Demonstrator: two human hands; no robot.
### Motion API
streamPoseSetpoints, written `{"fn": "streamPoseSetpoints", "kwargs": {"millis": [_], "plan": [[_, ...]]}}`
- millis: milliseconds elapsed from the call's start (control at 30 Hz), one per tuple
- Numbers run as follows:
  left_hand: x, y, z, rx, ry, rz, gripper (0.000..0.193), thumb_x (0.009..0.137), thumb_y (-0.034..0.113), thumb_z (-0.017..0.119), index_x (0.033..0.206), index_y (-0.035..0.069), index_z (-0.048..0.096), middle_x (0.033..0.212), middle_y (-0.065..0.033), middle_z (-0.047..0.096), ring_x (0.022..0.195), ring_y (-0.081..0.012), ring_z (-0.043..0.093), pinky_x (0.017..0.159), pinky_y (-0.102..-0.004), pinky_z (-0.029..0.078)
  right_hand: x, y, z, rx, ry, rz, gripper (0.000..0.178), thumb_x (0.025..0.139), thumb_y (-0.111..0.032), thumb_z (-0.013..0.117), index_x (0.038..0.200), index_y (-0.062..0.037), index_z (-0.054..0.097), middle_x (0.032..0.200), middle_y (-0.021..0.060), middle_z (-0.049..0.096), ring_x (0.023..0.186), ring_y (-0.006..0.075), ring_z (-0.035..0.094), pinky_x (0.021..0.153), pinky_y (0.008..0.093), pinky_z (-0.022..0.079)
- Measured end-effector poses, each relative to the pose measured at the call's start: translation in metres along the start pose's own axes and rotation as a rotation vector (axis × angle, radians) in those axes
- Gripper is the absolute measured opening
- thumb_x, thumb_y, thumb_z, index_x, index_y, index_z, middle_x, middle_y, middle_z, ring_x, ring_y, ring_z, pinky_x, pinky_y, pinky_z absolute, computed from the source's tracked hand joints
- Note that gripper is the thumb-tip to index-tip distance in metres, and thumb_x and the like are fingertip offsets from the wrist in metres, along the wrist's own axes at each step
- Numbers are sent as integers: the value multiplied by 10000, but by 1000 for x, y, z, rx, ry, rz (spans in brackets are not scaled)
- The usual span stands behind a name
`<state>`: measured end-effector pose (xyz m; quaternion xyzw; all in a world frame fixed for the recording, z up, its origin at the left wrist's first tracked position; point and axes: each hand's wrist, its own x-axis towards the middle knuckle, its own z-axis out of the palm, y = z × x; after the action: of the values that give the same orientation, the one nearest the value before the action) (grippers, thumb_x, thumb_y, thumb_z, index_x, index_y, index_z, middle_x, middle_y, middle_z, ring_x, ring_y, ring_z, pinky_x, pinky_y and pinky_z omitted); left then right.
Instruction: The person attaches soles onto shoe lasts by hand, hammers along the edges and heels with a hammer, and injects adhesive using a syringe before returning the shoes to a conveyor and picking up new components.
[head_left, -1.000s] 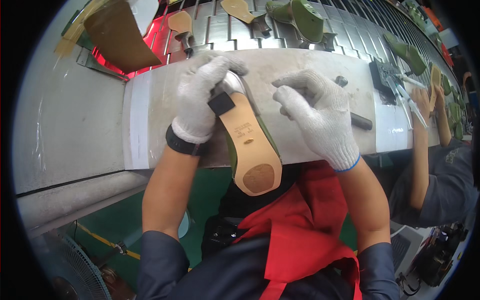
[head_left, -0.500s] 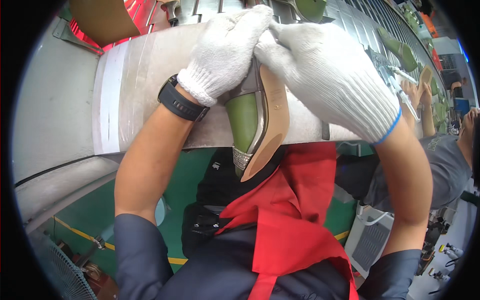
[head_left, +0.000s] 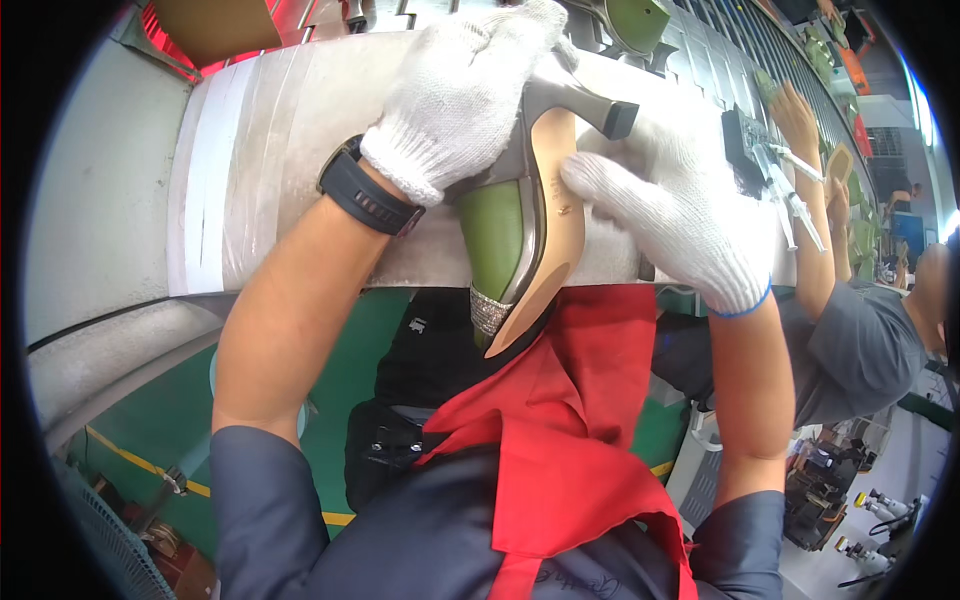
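Note:
I hold a high-heeled shoe (head_left: 545, 215) with a tan sole, grey upper and a green last inside, sole turned to the right and toe pointing down toward my red apron. My left hand (head_left: 465, 85), in a white knit glove with a black watch at the wrist, grips the heel end from above. My right hand (head_left: 665, 205), also gloved in white, presses its fingers against the tan sole near the arch. The grey heel (head_left: 590, 105) sticks out to the right between both hands.
A grey workbench (head_left: 270, 170) runs across in front of me. Behind it a conveyor carries green lasts (head_left: 635, 20). At the right a co-worker in a grey shirt (head_left: 850, 340) reaches onto the bench near a black tool (head_left: 745, 140).
The shoe has been lifted off the bench and turned from sole-up to on its side. My right hand moved from beside it onto the sole.

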<state>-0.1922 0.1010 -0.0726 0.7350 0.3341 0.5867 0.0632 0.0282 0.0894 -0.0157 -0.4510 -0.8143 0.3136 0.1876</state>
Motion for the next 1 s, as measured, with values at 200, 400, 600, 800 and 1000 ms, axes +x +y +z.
{"fn": "streamPoseSetpoints", "kwargs": {"millis": [200,400,600,800,1000], "plan": [[-5,1,-2,-565,16,-632,337,1152,176,491,1040,-9,749,913,-93,757,867,-167,695,814,-326,551,3,-17,10,170,-123,220,641,924,-371,864,1358,63,677,976,137,758,888,188,718,816,364,601],[2,13,-1,-521,44,-553,344,1146,198,510,1019,-8,755,871,-82,757,800,-165,696,764,-326,557,9,-20,11,141,-56,122,641,908,-350,867,1410,1,679,1015,125,748,890,200,702,826,367,595],[-17,-16,5,502,10,-1,339,1142,193,504,1034,9,767,873,-141,770,795,-235,730,749,-359,565,14,-24,10,-19,-34,31,653,879,-243,861,1463,-18,675,1093,80,742,843,127,661,724,295,538],[4,14,-5,-323,23,-521,361,1152,220,494,1079,10,778,870,-148,769,809,-259,743,758,-369,571,30,-8,11,72,49,-147,654,859,-135,896,1449,48,681,1188,80,768,1057,138,692,965,339,587],[3,18,0,-425,49,-624,375,1163,240,490,1098,13,781,911,-144,796,832,-273,764,791,-368,581,27,-1,21,57,83,-38,554,901,-150,900,1382,46,707,1215,95,778,1104,145,702,992,342,591]]}}
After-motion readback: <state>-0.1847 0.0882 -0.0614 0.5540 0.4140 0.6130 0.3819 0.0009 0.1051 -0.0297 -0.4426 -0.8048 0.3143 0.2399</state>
